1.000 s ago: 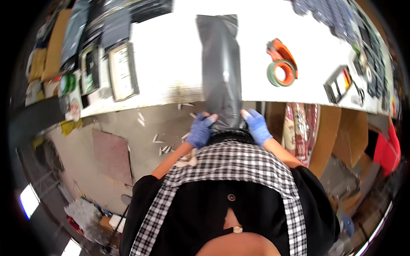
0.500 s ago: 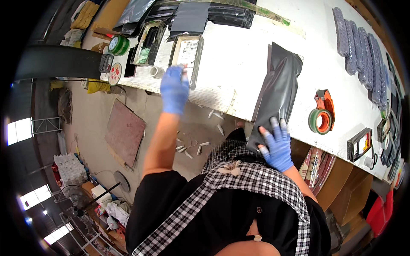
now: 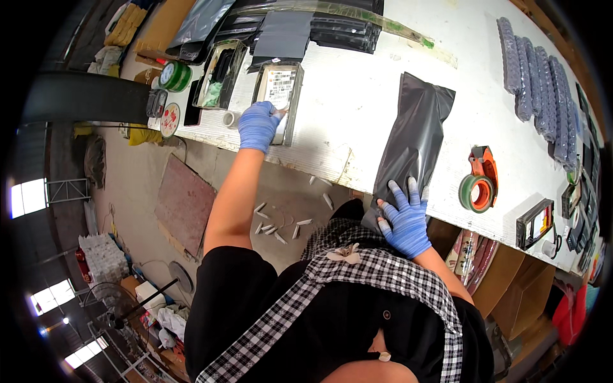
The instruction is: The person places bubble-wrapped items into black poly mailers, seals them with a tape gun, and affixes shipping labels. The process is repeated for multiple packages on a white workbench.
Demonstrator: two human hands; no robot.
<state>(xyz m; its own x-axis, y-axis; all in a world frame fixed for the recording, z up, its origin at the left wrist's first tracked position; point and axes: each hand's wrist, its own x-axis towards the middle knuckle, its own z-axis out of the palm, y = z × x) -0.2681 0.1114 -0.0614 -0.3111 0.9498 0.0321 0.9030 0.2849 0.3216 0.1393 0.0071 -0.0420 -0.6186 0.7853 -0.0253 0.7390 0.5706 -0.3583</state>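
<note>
My left hand [image 3: 258, 127], in a blue fingerless-tipped glove, reaches into a shallow open box [image 3: 292, 121] at the table's near edge. Its fingers are drawn together at the lower part of a printed white label [image 3: 280, 87] lying in that box. My right hand [image 3: 407, 220], gloved alike, lies flat with fingers spread on the lower end of a dark grey plastic mailing bag [image 3: 416, 121]. The bag stretches across the table, its near end hanging over the edge towards my lap. Whatever is inside the bag is hidden.
An orange tape dispenser [image 3: 483, 172] stands right of the bag. Several bubble-wrapped rolls [image 3: 539, 89] lie far right, near a small black-framed box [image 3: 535, 223]. Left are green tape rolls [image 3: 175, 76], a second box [image 3: 220, 73] and a white tape core [image 3: 230, 119]. Flat bags [image 3: 281, 35] lie behind.
My left hand has come down into the box, its fingers now at the label. My right hand stays on the bag, which has shifted slightly, and the view has tilted a little.
</note>
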